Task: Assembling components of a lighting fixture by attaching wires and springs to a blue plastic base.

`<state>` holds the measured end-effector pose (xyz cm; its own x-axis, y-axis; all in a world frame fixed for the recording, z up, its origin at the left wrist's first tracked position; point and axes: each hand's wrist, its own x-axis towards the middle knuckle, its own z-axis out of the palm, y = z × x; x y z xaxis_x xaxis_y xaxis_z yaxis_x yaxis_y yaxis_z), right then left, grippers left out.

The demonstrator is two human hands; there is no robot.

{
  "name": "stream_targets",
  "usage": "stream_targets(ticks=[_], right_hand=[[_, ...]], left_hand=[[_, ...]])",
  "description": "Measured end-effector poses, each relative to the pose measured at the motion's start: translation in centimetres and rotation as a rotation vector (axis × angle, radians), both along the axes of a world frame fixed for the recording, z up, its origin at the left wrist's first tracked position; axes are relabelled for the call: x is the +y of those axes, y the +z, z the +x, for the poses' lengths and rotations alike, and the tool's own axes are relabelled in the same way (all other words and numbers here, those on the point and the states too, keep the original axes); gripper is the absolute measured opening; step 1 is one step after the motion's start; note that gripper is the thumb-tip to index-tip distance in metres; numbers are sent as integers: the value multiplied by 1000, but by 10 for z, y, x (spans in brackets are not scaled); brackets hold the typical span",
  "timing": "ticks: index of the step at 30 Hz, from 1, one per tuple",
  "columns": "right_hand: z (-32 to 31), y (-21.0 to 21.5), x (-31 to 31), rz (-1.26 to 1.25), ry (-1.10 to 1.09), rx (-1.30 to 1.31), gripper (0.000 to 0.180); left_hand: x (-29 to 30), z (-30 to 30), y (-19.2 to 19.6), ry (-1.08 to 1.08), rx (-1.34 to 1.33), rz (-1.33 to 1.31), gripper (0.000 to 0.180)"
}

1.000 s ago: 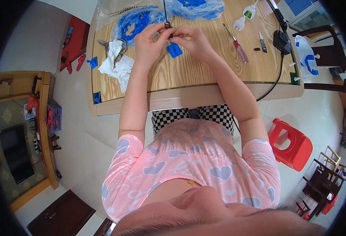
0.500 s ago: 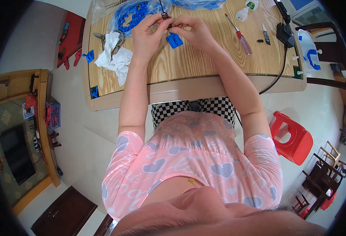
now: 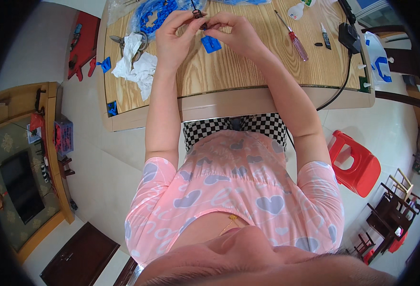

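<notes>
The left hand (image 3: 174, 40) pinches the dark coil (image 3: 198, 14) above the surface (image 3: 238, 74), seemingly to steady it; the right hand (image 3: 241, 35) brings its fingertips to the coil's lower end, though whether they grip is hidden. The blue piece (image 3: 211, 45) sits just below the coil; the screwdriver (image 3: 297, 45) lies well right of it, perhaps kept clear

I've got a pale, kinda shiny floor (image 3: 107, 164) on my feed, red plastic stool (image 3: 368, 170) near the wood-grain table (image 3: 238, 71), dark wooden furniture (image 3: 380, 223) lower right. Over left there's a black screen (image 3: 21, 187) with a wooden surround (image 3: 52, 138), plus a dark brown door (image 3: 83, 250). Decent light.
</notes>
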<state>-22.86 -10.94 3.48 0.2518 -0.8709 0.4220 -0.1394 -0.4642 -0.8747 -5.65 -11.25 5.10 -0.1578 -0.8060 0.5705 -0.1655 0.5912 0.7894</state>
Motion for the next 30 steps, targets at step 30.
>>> stream_targets(ticks=[30], right_hand=[[0, 0, -1, 183, 56, -230, 31]], left_hand=[[5, 10, 8, -86, -198, 63, 39]])
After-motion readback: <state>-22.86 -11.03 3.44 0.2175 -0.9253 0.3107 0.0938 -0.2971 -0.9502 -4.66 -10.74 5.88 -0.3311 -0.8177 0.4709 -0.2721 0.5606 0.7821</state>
